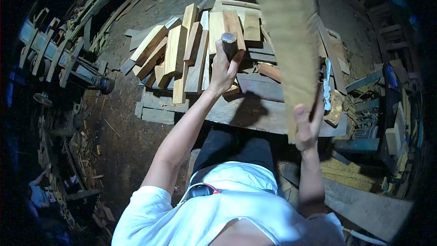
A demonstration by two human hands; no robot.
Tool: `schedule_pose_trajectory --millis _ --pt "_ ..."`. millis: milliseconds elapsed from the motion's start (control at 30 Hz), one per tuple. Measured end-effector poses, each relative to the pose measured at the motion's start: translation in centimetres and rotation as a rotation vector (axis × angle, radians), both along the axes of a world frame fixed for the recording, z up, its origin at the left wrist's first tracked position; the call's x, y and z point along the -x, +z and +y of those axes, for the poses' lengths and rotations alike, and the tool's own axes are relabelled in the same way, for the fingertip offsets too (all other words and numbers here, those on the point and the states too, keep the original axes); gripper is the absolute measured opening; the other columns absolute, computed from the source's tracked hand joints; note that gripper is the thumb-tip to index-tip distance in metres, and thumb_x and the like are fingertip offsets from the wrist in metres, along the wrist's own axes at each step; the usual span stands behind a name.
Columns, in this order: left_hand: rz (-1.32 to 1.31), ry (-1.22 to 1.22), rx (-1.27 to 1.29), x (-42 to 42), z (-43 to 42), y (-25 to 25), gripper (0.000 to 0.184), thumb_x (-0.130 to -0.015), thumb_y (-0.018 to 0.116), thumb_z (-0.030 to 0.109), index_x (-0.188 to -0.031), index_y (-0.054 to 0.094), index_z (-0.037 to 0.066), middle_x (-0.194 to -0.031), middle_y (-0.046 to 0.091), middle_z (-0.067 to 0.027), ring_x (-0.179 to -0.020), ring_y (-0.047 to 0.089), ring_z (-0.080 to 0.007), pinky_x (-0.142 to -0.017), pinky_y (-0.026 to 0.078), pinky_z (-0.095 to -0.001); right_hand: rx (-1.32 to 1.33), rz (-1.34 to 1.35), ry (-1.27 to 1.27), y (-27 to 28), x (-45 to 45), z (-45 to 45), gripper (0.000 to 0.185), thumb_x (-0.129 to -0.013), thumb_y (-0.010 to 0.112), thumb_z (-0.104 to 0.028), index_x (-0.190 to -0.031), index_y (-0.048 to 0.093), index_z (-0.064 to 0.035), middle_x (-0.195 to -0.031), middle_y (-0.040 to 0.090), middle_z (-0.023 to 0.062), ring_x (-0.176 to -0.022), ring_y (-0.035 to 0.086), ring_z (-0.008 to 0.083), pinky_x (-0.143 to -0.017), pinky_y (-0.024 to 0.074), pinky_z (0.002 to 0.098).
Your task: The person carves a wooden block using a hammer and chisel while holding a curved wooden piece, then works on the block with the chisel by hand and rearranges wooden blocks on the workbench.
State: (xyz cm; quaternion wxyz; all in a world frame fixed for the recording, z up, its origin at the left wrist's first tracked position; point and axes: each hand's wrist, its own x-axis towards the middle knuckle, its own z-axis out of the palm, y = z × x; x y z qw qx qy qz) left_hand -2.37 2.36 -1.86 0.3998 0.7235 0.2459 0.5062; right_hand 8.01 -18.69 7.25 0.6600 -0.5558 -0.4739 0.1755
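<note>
My left hand is closed around a dark, thick cylindrical tool whose round, shiny metal end faces up. The rest of that tool is hidden by the fingers, so I cannot tell its exact kind. On the right, my right hand grips the near end of a long tan wooden board, thumb on its face. That board rises toward the top of the view, slightly blurred, and covers part of the bench. Several cut wood blocks lie beyond and left of my left hand.
A low wooden bench stands before my knees. On its right lie a light-blue tool and a rough yellowish chunk. Scrap wood lines the left side, and a wide plank lies at lower right. Another person is at far lower left.
</note>
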Motion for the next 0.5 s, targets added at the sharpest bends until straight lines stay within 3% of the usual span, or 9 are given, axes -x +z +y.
schedule_pose_trajectory --millis 133,167,267,367,433,500 --pt "0.053 -0.028 -0.077 -0.2 -1.1 1.1 0.035 -0.091 0.058 0.015 -0.112 0.032 0.005 -0.081 0.058 -0.0166 -0.071 0.06 -0.0318 -0.063 0.046 -0.0384 0.056 -0.07 0.04 3.4 0.2 1.7 0.056 -0.084 0.063 -0.033 -0.124 0.045 0.0019 -0.101 0.062 0.0157 -0.09 0.06 0.0248 -0.083 0.0458 0.0355" --pt "0.045 -0.067 -0.095 -0.3 -1.2 1.2 0.036 -0.091 0.058 0.015 -0.114 0.032 0.005 -0.083 0.059 -0.0172 -0.073 0.061 -0.0323 -0.064 0.047 -0.0382 0.035 -0.212 0.08 3.4 -0.2 2.8 0.055 -0.084 0.062 -0.035 -0.123 0.046 0.0008 -0.097 0.065 0.0174 -0.088 0.064 0.0279 -0.081 0.0481 0.037" --pt "0.044 -0.09 -0.113 -0.5 -1.5 0.5 0.039 -0.089 0.056 0.009 -0.117 0.031 0.002 -0.089 0.059 -0.0201 -0.078 0.061 -0.036 -0.069 0.048 -0.0411 0.295 -0.453 0.092 2.4 -0.9 4.0 0.058 -0.085 0.061 -0.04 -0.125 0.046 0.0003 -0.107 0.062 0.0249 -0.1 0.063 0.0347 -0.083 0.0487 0.0412" --pt "0.056 -0.116 -0.133 -1.0 -1.3 0.9 0.037 -0.09 0.055 0.008 -0.117 0.03 0.002 -0.09 0.058 -0.0211 -0.08 0.06 -0.0373 -0.069 0.047 -0.0427 0.138 -0.522 0.088 4.2 -1.5 4.0 0.061 -0.085 0.062 -0.04 -0.128 0.044 -0.0005 -0.105 0.063 0.0233 -0.095 0.065 0.0332 -0.083 0.0491 0.0399" --pt "0.108 -0.066 -0.184 -0.9 -2.2 1.9 0.035 -0.09 0.054 0.008 -0.116 0.031 0.004 -0.089 0.057 -0.022 -0.08 0.058 -0.0403 -0.068 0.045 -0.0447 0.007 -0.338 0.155 5.4 -1.2 3.7 0.06 -0.087 0.06 -0.039 -0.127 0.044 0.0022 -0.104 0.063 0.0207 -0.096 0.064 0.0298 -0.084 0.0487 0.0369" --pt "0.155 -0.081 -0.108 -0.9 -2.1 1.9 0.036 -0.09 0.055 0.009 -0.116 0.031 0.005 -0.089 0.057 -0.0235 -0.081 0.057 -0.0431 -0.069 0.045 -0.0464 -0.006 -0.254 0.16 5.8 -0.8 3.6 0.06 -0.087 0.06 -0.038 -0.127 0.045 0.0038 -0.107 0.063 0.0216 -0.101 0.062 0.032 -0.088 0.0469 0.0374"
